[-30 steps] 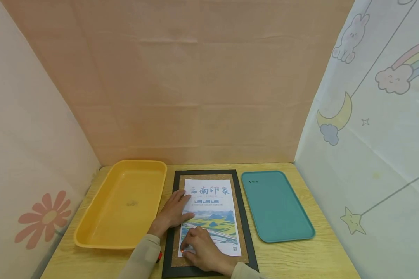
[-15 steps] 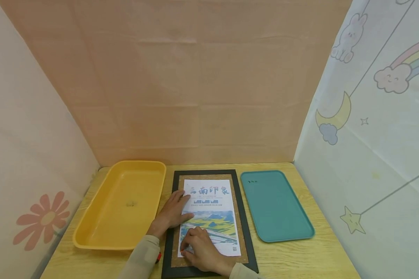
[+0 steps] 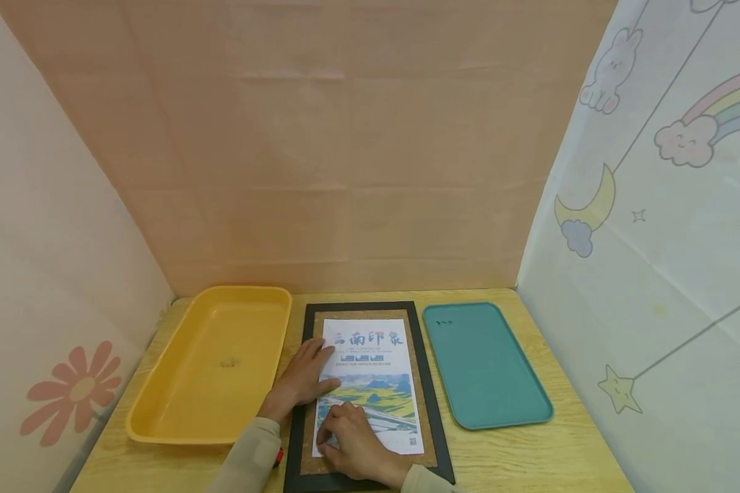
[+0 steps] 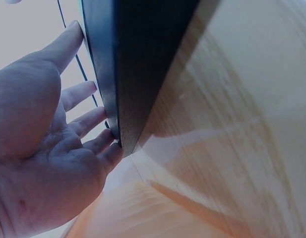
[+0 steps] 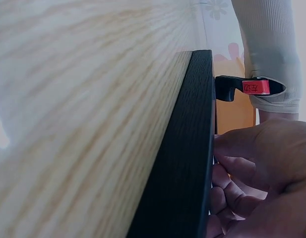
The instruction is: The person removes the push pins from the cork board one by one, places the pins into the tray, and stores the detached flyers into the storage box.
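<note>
A printed poster (image 3: 376,363) with a landscape and Chinese characters lies on a cork board (image 3: 364,315) with a black frame (image 3: 360,306). My left hand (image 3: 301,378) rests across the poster's left edge with its fingers spread; in the left wrist view its fingertips overlap the black frame's side. Over the poster's lower left corner, my right hand (image 3: 353,441) bends inward with thumb and forefinger brought together. A small red pushpin showed between those fingertips earlier; the fingers hide it now. In the right wrist view the curled fingers (image 5: 237,198) are partly behind the frame.
A yellow tray (image 3: 222,397) stands left of the board on the wooden table (image 3: 518,459). To the right lies a teal tray (image 3: 493,370). Behind the table rises a tan backdrop (image 3: 345,171). A red-labelled black mount (image 5: 255,87) sits on the left wrist.
The red spot between the right thumb and forefinger has gone out of sight under the fingertips. Both hands keep their places; the head view shifts slightly.
</note>
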Demonstrator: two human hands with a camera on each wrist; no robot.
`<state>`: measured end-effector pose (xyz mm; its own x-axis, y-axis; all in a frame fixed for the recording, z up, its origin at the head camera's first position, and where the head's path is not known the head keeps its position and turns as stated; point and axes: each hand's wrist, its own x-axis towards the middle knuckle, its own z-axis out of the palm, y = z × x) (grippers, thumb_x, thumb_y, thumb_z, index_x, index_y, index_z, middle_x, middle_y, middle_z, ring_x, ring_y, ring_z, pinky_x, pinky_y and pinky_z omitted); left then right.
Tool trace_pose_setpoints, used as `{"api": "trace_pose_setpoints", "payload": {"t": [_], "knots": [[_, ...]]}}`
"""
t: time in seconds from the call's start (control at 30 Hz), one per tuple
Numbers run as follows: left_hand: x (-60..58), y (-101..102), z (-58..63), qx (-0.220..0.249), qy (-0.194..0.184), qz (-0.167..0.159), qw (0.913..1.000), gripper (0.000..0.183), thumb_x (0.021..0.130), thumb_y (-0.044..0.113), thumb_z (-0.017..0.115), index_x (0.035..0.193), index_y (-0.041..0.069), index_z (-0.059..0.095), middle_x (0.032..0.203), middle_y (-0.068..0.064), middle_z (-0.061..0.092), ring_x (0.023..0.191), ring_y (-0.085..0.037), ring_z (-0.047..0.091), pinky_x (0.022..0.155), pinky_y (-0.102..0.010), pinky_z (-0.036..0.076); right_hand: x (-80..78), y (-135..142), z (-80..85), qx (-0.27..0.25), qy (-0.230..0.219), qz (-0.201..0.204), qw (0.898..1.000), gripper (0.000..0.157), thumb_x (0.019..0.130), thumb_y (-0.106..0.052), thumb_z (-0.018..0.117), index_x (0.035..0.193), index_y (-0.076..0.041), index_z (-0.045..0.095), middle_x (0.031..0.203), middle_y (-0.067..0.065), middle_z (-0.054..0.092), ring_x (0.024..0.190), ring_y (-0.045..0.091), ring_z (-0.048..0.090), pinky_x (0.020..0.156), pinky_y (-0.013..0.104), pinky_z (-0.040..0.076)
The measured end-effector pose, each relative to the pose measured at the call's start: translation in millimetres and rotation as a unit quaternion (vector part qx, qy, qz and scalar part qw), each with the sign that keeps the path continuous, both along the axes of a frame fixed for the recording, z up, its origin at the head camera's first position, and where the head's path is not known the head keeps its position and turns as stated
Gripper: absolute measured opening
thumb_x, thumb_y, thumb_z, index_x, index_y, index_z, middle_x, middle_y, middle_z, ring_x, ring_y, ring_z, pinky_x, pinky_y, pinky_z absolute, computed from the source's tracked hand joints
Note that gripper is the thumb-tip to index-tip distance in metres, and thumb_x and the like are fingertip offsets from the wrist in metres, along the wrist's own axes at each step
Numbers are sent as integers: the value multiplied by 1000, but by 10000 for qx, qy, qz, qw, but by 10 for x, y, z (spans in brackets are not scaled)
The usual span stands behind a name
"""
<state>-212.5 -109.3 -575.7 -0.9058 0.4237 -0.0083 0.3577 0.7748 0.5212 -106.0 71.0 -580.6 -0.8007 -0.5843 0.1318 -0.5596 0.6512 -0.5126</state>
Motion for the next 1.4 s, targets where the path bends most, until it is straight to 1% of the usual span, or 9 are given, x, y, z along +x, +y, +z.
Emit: {"api": "trace_pose_setpoints", "payload": {"t": [0.13, 0.23, 0.37, 0.67, 0.77, 0.93, 1.03, 1.27, 1.4], "knots": [[-18, -14, -105, 10, 215, -36, 9998, 77, 100, 38, 86, 163, 5, 56, 174, -28, 44, 162, -51, 39, 131, -73, 39, -4, 0, 1, 2, -147, -19, 9999, 9, 96, -19, 89, 95, -26, 84, 96, -15, 67, 98, -1, 53, 83, 18, 34], [-23, -18, -123, 53, 276, -47, 9996, 77, 100, 39, 87, 162, 5, 57, 173, -28, 45, 160, -51, 40, 129, -73, 40, -6, 0, 3, 15, -223, -54, 9997, 9, 96, -19, 89, 94, -26, 83, 96, -15, 66, 98, -2, 53, 84, 18, 34], [-22, -20, -113, 85, 190, -63, 9998, 77, 100, 38, 87, 162, 4, 57, 173, -29, 44, 161, -52, 39, 130, -74, 39, -6, -2, 6, 32, -279, -110, 9995, 10, 95, -19, 89, 93, -26, 83, 96, -15, 67, 98, -2, 53, 84, 18, 34], [-73, -36, -231, 137, 63, 38, 9999, 79, 98, 36, 89, 164, 6, 56, 177, -26, 43, 166, -49, 36, 135, -71, 36, -14, -9, 6, -11, -327, -92, 9994, 11, 95, -19, 89, 92, -27, 82, 94, -15, 67, 94, -5, 50, 82, 18, 33], [-61, -34, -204, 74, 126, 18, 9999, 78, 99, 37, 88, 163, 5, 56, 176, -27, 43, 165, -50, 37, 134, -72, 36, -18, -6, 1, -4, -291, -61, 9996, 10, 96, -19, 89, 94, -27, 82, 94, -15, 68, 93, -5, 49, 82, 18, 32], [-2, -18, -53, 26, 122, -34, 9999, 77, 99, 35, 88, 161, 2, 57, 174, -30, 44, 162, -53, 38, 131, -75, 36, -20, 0, -5, 56, -250, -20, 9997, 9, 96, -20, 89, 95, -28, 84, 95, -15, 68, 94, -4, 51, 81, 18, 32], [27, -5, 22, 65, 2, -8, 10000, 76, 99, 31, 88, 161, 1, 57, 174, -30, 43, 163, -53, 37, 133, -74, 35, -18, 2, -3, 81, -253, -8, 9996, 9, 96, -20, 89, 95, -28, 85, 95, -16, 68, 95, -4, 52, 82, 18, 33], [9, 9, -6, 6, -70, 64, 10000, 76, 100, 34, 88, 162, 3, 57, 176, -27, 42, 165, -49, 37, 135, -70, 35, -14, 7, 2, 32, -234, 13, 9997, 8, 97, -20, 88, 95, -27, 84, 95, -15, 68, 95, -4, 52, 82, 18, 32], [6, 16, 13, -92, -127, 72, 9999, 77, 101, 35, 87, 163, 3, 56, 178, -27, 41, 167, -48, 36, 137, -68, 34, -19, 14, -8, -14, -193, 60, 9998, 7, 98, -21, 86, 95, -27, 84, 95, -14, 68, 97, -3, 53, 82, 18, 32]]}}
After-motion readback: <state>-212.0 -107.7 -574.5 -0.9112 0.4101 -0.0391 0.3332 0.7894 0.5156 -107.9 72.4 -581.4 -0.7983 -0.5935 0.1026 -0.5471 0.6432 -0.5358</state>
